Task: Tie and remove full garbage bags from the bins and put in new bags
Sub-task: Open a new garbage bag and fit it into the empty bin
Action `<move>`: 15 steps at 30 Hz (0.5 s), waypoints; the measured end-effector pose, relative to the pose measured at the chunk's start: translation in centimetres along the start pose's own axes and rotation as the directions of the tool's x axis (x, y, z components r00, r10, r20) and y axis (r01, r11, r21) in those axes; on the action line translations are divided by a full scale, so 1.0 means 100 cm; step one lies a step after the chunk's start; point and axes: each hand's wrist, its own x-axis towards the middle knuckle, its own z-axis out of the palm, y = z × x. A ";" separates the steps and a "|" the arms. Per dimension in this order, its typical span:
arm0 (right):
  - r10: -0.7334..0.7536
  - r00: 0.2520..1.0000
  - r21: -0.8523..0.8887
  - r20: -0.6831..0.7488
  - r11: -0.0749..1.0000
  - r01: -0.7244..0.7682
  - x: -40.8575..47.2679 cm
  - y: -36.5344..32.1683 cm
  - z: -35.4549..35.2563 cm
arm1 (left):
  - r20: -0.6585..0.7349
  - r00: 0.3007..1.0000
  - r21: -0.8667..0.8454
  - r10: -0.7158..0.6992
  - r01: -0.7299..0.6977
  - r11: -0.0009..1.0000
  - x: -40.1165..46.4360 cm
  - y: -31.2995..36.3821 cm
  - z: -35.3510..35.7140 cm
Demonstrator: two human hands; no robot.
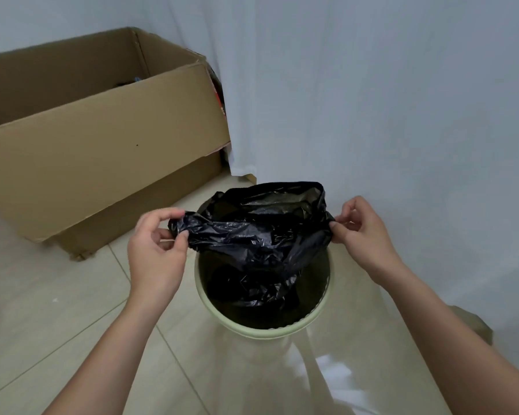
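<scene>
A round pale green bin [261,330] stands on the tiled floor in front of me. A black garbage bag [252,232] hangs into it, its mouth spread wide above the rim. My left hand [158,250] pinches the bag's left edge between thumb and fingers. My right hand [363,226] pinches the bag's right edge. The far edge of the bag lies over the back of the bin's rim; the near part of the rim is bare. The bag's lower end sags crumpled inside the bin.
A large open cardboard box [96,139] lies on the floor to the left, close behind the bin. A white wall [402,100] rises right behind the bin. Beige floor tiles [57,324] stretch to the near left.
</scene>
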 end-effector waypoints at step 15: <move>-0.140 0.989 -0.705 -0.048 0.706 0.066 -0.007 -0.016 -0.006 | 0.281 0.907 0.249 -0.314 0.247 0.937 -0.012 -0.008 0.004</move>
